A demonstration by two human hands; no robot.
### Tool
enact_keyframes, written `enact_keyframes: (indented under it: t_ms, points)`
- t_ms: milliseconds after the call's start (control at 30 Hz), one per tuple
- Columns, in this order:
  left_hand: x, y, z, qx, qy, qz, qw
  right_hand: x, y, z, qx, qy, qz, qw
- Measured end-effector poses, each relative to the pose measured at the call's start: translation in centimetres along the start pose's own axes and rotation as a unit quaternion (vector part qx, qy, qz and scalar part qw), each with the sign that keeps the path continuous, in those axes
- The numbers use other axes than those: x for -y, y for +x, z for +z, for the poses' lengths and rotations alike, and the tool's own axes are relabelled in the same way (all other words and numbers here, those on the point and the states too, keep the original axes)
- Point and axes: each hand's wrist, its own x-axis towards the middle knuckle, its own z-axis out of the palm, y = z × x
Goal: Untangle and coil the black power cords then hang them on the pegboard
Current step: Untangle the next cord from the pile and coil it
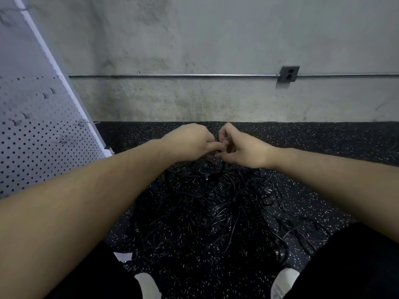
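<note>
Both hands, left hand point(190, 140) and right hand point(241, 147), pinch a strand above the tangled black power cords point(211, 203) on the floor; nothing coiled; pegboard point(36, 134) hooks bare.

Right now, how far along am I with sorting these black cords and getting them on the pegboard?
Early on. Nothing looks done: the pegboard hooks I can see carry no cords. In hand: your left hand and right hand meet above the pile, fingers curled as if picking at a cord there. Left: the tangled cords on the floor need separating, coiling and hanging.
</note>
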Motion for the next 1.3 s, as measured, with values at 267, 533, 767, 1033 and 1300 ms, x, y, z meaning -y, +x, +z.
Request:
enact_keyframes:
  t_ms: [267,533,767,1033,1300]
  points:
    - [0.8,-2.2,-1.3,-0.034,-0.243,0.058,0.968,-4.3,-0.6,0.0,0.164,-0.067,0.085,0.981]
    - [1.7,-3.7,-1.7,-0.028,-0.342,0.069,0.937,-4.0,-1.0,0.2,0.216,-0.141,0.04,0.965]
    - [1.2,-3.5,-1.4,-0.009,-0.357,0.094,0.93,-2.9,-0.3,1.8,0.212,-0.129,0.012,0.968]
    - [5.1,-4.7,-2.6,0.104,-0.246,-0.01,0.964,-3.4,-0.7,0.1,0.092,-0.129,0.013,0.987]
    - [1.0,-0.7,1.6,0.131,-0.149,-0.084,0.977,-0.7,0.6,0.9,0.055,-0.104,-0.039,0.992]
